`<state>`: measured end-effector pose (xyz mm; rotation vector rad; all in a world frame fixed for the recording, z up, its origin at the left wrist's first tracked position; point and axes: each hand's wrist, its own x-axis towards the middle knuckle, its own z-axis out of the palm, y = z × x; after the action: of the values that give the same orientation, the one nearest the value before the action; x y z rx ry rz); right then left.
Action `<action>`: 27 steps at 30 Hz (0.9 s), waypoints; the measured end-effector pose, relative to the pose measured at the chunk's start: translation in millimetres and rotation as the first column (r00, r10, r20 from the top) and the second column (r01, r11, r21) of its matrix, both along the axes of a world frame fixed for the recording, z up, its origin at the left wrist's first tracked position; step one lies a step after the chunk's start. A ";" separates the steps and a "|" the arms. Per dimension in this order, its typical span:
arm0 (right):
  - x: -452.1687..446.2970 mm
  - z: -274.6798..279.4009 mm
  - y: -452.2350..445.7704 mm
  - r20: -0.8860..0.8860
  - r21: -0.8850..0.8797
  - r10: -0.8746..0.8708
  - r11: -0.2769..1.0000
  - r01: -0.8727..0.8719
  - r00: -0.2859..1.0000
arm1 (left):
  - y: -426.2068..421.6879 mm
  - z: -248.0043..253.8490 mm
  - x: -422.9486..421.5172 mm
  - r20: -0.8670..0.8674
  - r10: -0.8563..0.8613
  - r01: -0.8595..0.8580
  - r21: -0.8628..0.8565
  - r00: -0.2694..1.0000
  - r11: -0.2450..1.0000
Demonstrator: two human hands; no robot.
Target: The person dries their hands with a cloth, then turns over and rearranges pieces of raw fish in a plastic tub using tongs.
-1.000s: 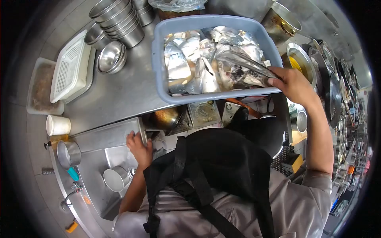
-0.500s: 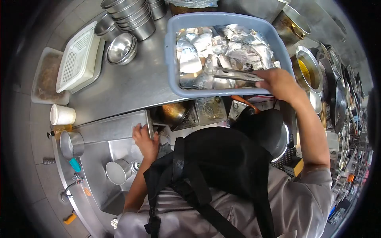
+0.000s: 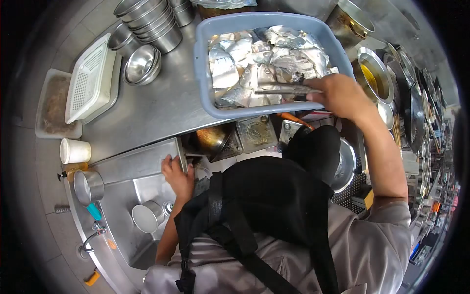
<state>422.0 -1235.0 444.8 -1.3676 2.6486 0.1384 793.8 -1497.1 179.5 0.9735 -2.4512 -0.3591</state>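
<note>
My right hand (image 3: 342,95) is closed around a pair of metal tongs (image 3: 281,89), which point left across the near side of a blue-grey plastic tub (image 3: 201,73). Silvery pieces of fish (image 3: 225,71), heads among them, fill the tub in a pile. The tongs' tips lie against the fish near the front wall; whether they pinch a piece I cannot tell. My left hand (image 3: 178,179) grips the right rim of a steel sink (image 3: 147,164), fingers on one side and thumb on the other.
Stacked steel pots (image 3: 152,24), small bowls (image 3: 142,64) and a white perforated basket (image 3: 90,76) stand on the steel counter (image 3: 171,98). A round pot (image 3: 148,216) sits in the sink. To the right are a bowl of yellow liquid (image 3: 374,76) and a tall pot (image 3: 350,24).
The tongs have shifted slightly toward the tub's near wall, and the fish pieces by their tips lie differently. My left hand stays at the sink rim. The whole view has shifted a little.
</note>
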 end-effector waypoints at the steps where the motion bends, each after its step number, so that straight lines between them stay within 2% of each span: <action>1: -1.5 5.7 -0.5 -0.002 0.000 -0.005 1.000 0.005 1.000 | -0.2 0.8 -0.1 -0.006 0.000 0.000 0.000 1.000 1.000; 3: -2.1 10.3 -3.0 -0.158 -0.123 -0.055 0.992 0.036 0.986 | 1.8 -0.2 1.2 -0.011 -0.009 0.009 0.005 1.000 1.000; 4: -1.5 9.9 -13.0 -0.114 -0.063 -0.097 0.994 0.090 0.989 | 1.3 -1.3 1.0 -0.007 -0.004 0.004 -0.002 1.000 1.000; 5: -17.0 -15.5 -16.3 -0.139 0.063 -0.058 0.996 0.068 0.989 | 0.6 -2.2 0.5 -0.004 0.001 -0.001 -0.010 1.000 1.000; 7: -6.5 -35.4 -28.4 -0.051 0.139 -0.005 0.990 0.012 0.999 | -0.5 -4.7 1.5 -0.006 -0.015 0.015 -0.028 1.000 0.999; 9: -3.2 -38.1 -27.0 -0.034 0.101 -0.028 0.994 0.032 0.999 | -3.3 -6.3 2.8 -0.003 -0.018 0.018 -0.049 1.000 0.999; 12: 0.7 -10.1 -17.7 -0.083 -0.029 0.003 1.000 -0.006 0.997 | -3.3 -7.1 3.6 0.000 -0.023 0.023 -0.024 1.000 0.999; 15: 9.2 -21.7 -23.4 -0.069 -0.011 0.039 0.999 -0.040 0.997 | 0.2 -0.8 0.5 0.003 -0.016 0.016 -0.001 1.000 1.000; 16: 29.0 -9.6 -33.5 -0.074 0.000 0.123 0.992 -0.123 0.990 | 0.7 0.3 0.1 -0.002 -0.015 0.015 -0.001 1.000 1.000; 17: 28.0 -17.9 -35.1 -0.071 0.000 0.127 0.992 -0.128 0.989 | 1.4 1.0 0.0 -0.007 -0.014 0.014 -0.002 1.000 1.000; 19: 28.8 -38.5 -41.6 -0.133 -0.025 0.295 0.953 -0.300 0.946 | 2.7 2.3 -0.1 0.004 -0.006 0.006 0.009 1.000 1.000; 20: 28.0 -37.6 -41.1 -0.178 0.012 0.294 0.955 -0.296 0.939 | 3.0 2.4 -0.5 0.009 -0.002 0.002 0.021 1.000 1.000; 25: 11.3 -29.2 -43.5 -0.250 -0.024 0.276 0.956 -0.291 0.928 | 1.7 1.1 -1.1 0.005 -0.008 0.008 0.002 1.000 1.000; 27: -0.6 -28.1 -42.6 -0.289 0.012 0.200 0.979 -0.205 0.936 | 0.6 1.1 -0.2 0.006 -0.014 0.014 -0.022 1.000 1.000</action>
<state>421.4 -1277.6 416.7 -1.7478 2.7315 0.3665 793.6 -1496.6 180.6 0.9501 -2.4630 -0.3337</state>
